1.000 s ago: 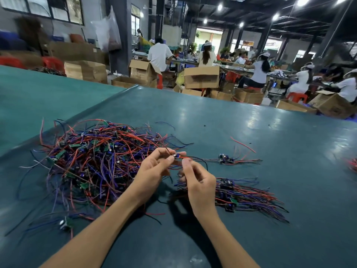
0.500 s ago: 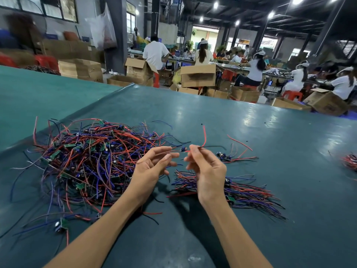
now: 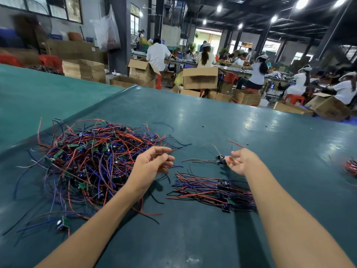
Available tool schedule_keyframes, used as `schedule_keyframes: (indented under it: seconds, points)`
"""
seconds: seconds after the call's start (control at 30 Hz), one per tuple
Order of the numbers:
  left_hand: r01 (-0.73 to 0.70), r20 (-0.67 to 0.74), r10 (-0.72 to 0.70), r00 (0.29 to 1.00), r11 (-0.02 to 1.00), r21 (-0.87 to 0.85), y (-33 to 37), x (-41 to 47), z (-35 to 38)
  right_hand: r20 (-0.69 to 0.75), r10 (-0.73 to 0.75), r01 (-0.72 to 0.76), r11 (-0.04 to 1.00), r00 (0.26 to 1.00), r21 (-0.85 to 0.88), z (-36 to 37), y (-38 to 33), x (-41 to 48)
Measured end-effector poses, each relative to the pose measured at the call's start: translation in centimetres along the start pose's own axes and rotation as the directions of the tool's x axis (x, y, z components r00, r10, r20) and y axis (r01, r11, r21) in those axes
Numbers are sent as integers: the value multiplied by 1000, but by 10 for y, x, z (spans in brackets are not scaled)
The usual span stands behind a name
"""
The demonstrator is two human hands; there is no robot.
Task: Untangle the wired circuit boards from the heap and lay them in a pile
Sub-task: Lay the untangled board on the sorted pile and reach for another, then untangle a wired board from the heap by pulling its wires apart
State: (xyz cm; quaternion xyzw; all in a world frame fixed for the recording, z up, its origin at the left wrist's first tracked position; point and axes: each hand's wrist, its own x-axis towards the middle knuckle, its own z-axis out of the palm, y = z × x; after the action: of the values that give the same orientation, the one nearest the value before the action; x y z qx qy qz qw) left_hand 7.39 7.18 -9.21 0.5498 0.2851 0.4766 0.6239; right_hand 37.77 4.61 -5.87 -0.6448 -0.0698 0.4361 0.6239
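**Figure: sorting station, head view.** Nearest to me, the dark teal sheet-covered worktop [image 3: 193, 240] carries one stray green circuit board with blue and red leads [image 3: 62, 223], lying apart at the near left. Beyond it, left of centre, sits the tangled heap of red, blue and purple wired circuit boards [image 3: 87, 157]. Right of centre lies the sorted pile of wired boards [image 3: 212, 190] — its leads run roughly parallel, with the boards towards the right end.

My left hand [image 3: 152, 163] hovers at the heap's right edge, fingers loosely curled and narrow, gripping nothing that I can see. My right hand [image 3: 242, 161] hovers just beyond the pile, palm turned leftward and fingers half curled. It meets the red and green lead ends of a single small dark wired board [image 3: 220, 159], which rests on the worktop with thin leads trailing left — whether I pinch those leads or merely touch them I cannot tell.

At the far right edge lies another bundle of red wires [image 3: 349, 167]. Farther off stand brown cardboard boxes [image 3: 200, 80] and seated workers in white shirts [image 3: 257, 74].
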Motion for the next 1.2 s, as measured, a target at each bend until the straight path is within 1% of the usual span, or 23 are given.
schedule_keyframes:
  seconds: [0.07, 0.1, 0.13, 0.17, 0.2, 0.23, 0.27, 0.3, 0.33, 0.37, 0.4, 0.43, 0.47, 0.5, 0.57, 0.63, 0.67, 0.73, 0.8, 0.93, 1.03, 1.13, 1.2]
  points:
    - [-36, -2, 37, 999, 981, 188, 13, 8, -4, -45, -7, 11, 995, 999, 96, 7, -4, -13]
    - [-64, 0, 67, 998, 952, 298, 21, 13, -7, -91, -48, 59, 990, 995, 131, 14, -4, -23]
    - [-105, -3, 119, 993, 894, 436, 28, 19, -10, -143, -127, 143, 983, 981, 110, 25, 0, -36]
    - [-151, 1, 186, 983, 794, 589, 36, 26, -14, -195, -260, 270, 963, 946, 22, 37, 10, -50]
    - [-188, 21, 252, 968, 661, 727, 44, 35, -19, -212, -428, 415, 904, 878, -107, 49, 23, -65]
    - [-207, 62, 284, 957, 518, 830, 51, 44, -23, -161, -595, 558, 799, 788, -222, 61, 40, -82]
    - [-196, 103, 258, 961, 364, 911, 56, 54, -28, -48, -721, 678, 671, 691, -301, 72, 60, -100]
    - [-141, 107, 177, 978, 189, 972, 60, 64, -32, 96, -797, 768, 532, 597, -356, 81, 81, -116]
    - [-52, 52, 73, 996, -11, 999, 63, 72, -36, 242, -823, 828, 400, 513, -394, 88, 102, -128]
    - [26, -32, -28, 999, -192, 981, 64, 77, -41, 375, -809, 859, 282, 453, -428, 95, 121, -134]
    - [75, -115, -113, 987, -312, 947, 65, 79, -44, 486, -768, 862, 163, 416, -480, 99, 138, -137]
    - [94, -171, -173, 970, -380, 920, 65, 80, -48, 574, -717, 845, 37, 394, -534, 102, 150, -137]
    - [84, -186, -201, 962, -430, 899, 63, 79, -53, 638, -657, 810, -69, 402, -582, 103, 158, -134]
    - [43, -150, -193, 970, -470, 882, 62, 79, -56, 667, -607, 777, -125, 432, -616, 104, 161, -131]
    - [-78, 10, -129, 992, -536, 841, 64, 80, -59, 657, -589, 763, -104, 470, -638, 103, 161, -125]
    - [-158, 129, -92, 987, -558, 815, 68, 79, -57, 645, -602, 768, -81, 471, -635, 102, 161, -122]
    - [-185, 163, -91, 982, -573, 799, 70, 80, -56, 649, -603, 772, -83, 464, -630, 102, 162, -121]
    - [-254, 213, -141, 967, -621, 742, 72, 81, -55, 660, -597, 778, -94, 456, -622, 101, 163, -122]
    - [-301, 240, -184, 953, -644, 703, 73, 84, -59, 664, -593, 780, -93, 456, -619, 100, 164, -121]
    - [-373, 315, -207, 926, -615, 695, 76, 84, -71, 671, -579, 785, -82, 464, -614, 101, 162, -121]
    - [-426, 401, -182, 898, -591, 686, 79, 82, -80, 668, -574, 771, -98, 473, -629, 103, 162, -122]
    - [-452, 446, -137, 884, -492, 744, 89, 81, -81, 664, -579, 766, -101, 473, -635, 105, 163, -123]
    - [-466, 478, -100, 872, -464, 753, 96, 79, -79, 663, -575, 768, -90, 479, -634, 105, 163, -123]
